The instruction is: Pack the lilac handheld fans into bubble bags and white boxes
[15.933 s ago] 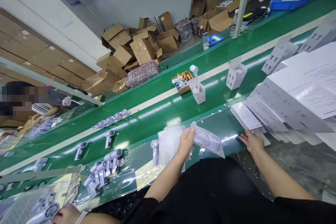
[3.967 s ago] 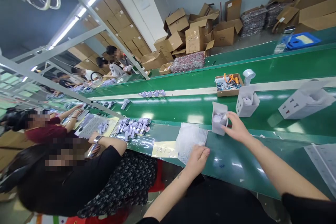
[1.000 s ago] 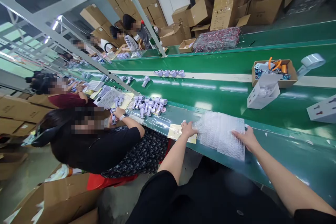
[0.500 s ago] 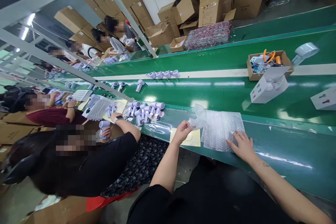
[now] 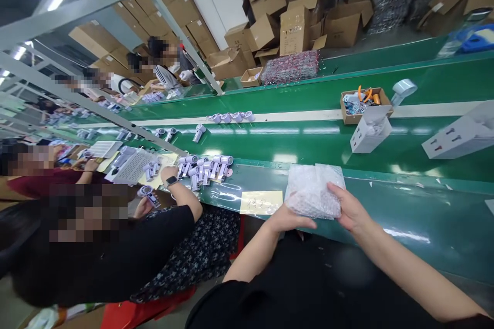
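Note:
A folded bundle of clear bubble wrap (image 5: 315, 190) is between my two hands at the near edge of the green bench. My left hand (image 5: 287, 218) grips its lower left side, thumb stretched along the front and fingers partly hidden by the wrap. On the right edge, my right hand (image 5: 349, 208) holds on with the thumb on top and the fingers behind. Just left of the bundle lies a yellow paper note (image 5: 261, 202) with handwriting. Whether anything is inside the wrap, I cannot tell.
Several pale purple handheld fans (image 5: 208, 168) stand grouped to the left, beside a co-worker in black (image 5: 154, 252) who holds another. Across the belt are a white box (image 5: 370, 136), a cardboard tray of tools (image 5: 349, 118) and a second white box (image 5: 459, 133).
The bubble wrap, spread flat before, is now a smaller bundle. My left hand has gone from pinching its loose corner to its side; my right hand, earlier flat on it, now grips its edge.

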Demonstrator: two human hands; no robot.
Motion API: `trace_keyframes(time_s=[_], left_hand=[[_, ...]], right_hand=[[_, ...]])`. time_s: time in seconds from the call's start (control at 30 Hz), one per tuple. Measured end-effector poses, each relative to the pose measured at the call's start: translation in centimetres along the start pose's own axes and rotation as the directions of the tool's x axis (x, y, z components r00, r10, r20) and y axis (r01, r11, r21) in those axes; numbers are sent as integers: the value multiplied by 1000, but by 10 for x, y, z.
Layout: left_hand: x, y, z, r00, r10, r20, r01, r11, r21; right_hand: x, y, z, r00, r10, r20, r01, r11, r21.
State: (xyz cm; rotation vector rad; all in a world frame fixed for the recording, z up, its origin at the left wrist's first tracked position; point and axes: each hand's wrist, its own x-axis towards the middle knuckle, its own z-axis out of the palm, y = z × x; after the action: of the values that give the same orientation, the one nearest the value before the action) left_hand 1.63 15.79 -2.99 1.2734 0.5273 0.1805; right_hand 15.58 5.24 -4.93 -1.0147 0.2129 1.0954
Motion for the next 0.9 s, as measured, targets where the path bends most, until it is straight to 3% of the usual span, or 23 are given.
trace_keyframes(time_s=[0.1, 0.17, 0.23, 0.3, 0.37, 0.47, 0.5, 0.53, 0.6, 0.67, 0.73, 0.8, 0.9], left_hand=[[6, -5, 12, 975, 115, -193, -101, 992, 81], [9, -10, 20, 935, 113, -335, -97, 993, 66], [8, -16, 30, 915, 13, -403, -7, 1000, 16], [0, -23, 44, 911, -106, -398, 101, 994, -33], [-12, -31, 59, 933, -141, -332, 150, 989, 1], [-27, -39, 76, 984, -77, -159, 112, 968, 223], [-28, -40, 78, 988, -67, -140, 104, 954, 281], [-28, -41, 79, 986, -69, -151, 112, 947, 300], [-22, -42, 77, 972, -98, -215, 146, 965, 218], [-13, -41, 71, 963, -141, -228, 144, 990, -3], [-3, -38, 64, 965, -167, -200, 115, 961, -251], [4, -37, 60, 965, -207, -163, 132, 915, -381], [8, -38, 67, 947, -204, -246, 134, 952, -274]], right_hand=[[2, -1, -14, 999, -40, -22, 39, 999, -34], [4, -9, -29, 971, -229, -65, 215, 960, -178], [5, -22, -46, 848, -528, -49, 454, 771, -448], [6, -34, -61, 703, -710, 39, 563, 523, -639], [7, -45, -72, 624, -765, 161, 577, 311, -755], [10, -58, -81, 551, -734, 396, 554, -33, -832], [12, -62, -84, 541, -727, 423, 535, -90, -840], [14, -67, -86, 547, -738, 395, 513, -77, -855], [19, -75, -91, 597, -764, 245, 456, 73, -887], [23, -80, -94, 694, -707, 138, 432, 255, -865], [24, -79, -95, 790, -578, 203, 469, 357, -808], [21, -75, -94, 818, -493, 297, 506, 370, -779], [15, -73, -91, 798, -510, 320, 494, 251, -833]])
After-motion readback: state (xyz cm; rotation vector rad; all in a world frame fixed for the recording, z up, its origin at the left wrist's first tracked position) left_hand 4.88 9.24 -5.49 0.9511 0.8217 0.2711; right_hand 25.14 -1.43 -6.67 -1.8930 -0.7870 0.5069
